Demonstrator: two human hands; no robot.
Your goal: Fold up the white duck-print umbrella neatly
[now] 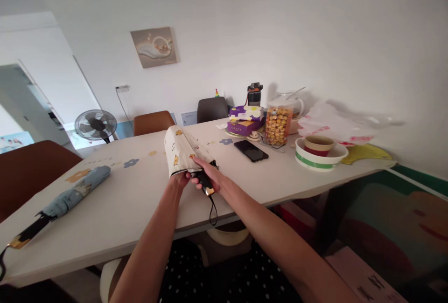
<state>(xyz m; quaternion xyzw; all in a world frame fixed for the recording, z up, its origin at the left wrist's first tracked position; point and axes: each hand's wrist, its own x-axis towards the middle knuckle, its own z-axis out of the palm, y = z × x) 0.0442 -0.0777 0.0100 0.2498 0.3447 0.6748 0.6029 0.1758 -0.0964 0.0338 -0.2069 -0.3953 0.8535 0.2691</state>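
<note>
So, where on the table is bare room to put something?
Two patches: between the blue umbrella and the cream umbrella, and between the phone, the white bowl and the right forearm. Crowded: around the purple boxes, snack jar and plastic bag.

A single view from the head

The camera sits up on this person's head, above and behind the left hand (180, 180) and right hand (211, 175). It looks forward and down, close over the forearms (157, 233), across the table (122, 214) to the wall (217, 32) well beyond the hands.
</note>
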